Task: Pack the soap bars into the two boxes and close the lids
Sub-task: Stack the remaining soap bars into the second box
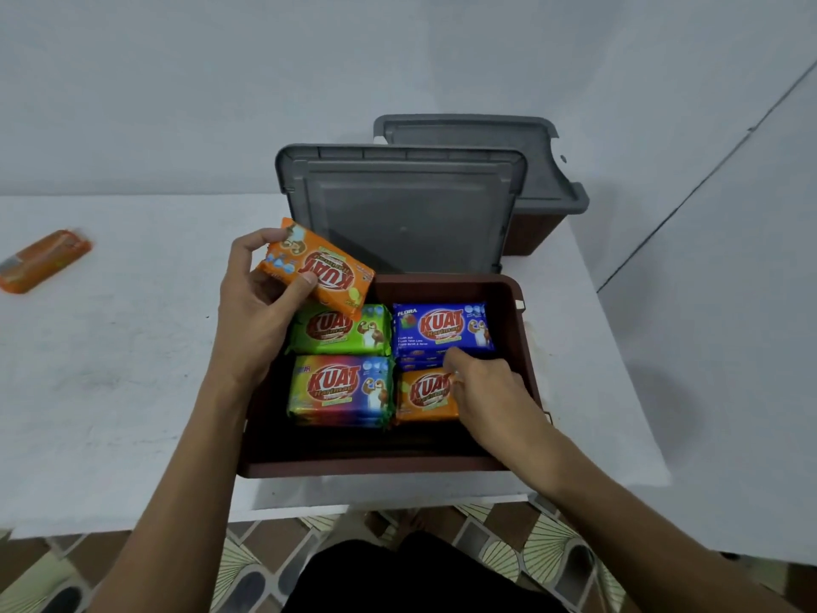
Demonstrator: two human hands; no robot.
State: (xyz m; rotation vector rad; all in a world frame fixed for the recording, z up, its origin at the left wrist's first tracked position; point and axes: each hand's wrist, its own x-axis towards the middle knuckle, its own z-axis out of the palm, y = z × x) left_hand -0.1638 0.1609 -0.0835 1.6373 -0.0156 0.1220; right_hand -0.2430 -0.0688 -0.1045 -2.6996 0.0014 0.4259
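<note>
**At the counter: near box being filled**

Above the back left corner of the near box point(442, 285), an orange bar point(318, 269) is being grasped by the left grip point(254, 316). The thumb is being pressed on its printed face and the fingers are being curled round its far end. The bar is being held tilted, clear of the soap below.

Inside the box, four bars are being shown face up:
- green bar point(340, 329), back left
- blue bar point(442, 327), back right
- rainbow bar point(340, 387), front left
- second orange bar point(424, 393), front right

Edges of lower bars are being glimpsed under the blue and rainbow ones. The right grip point(486, 387) is being rested on the second orange bar, fingers bent over its far edge against the blue bar. Whether that bar is being pinched cannot be told.

The near box's grey lid point(398, 214) is being seen raised at the back. Behind it to the right, the far box point(535, 234) is being partly hidden, its own lid point(468, 143) also raised. Well to the left on the white counter point(132, 369), a loose orange bar point(44, 258) is being seen lying flat, blurred.
</note>
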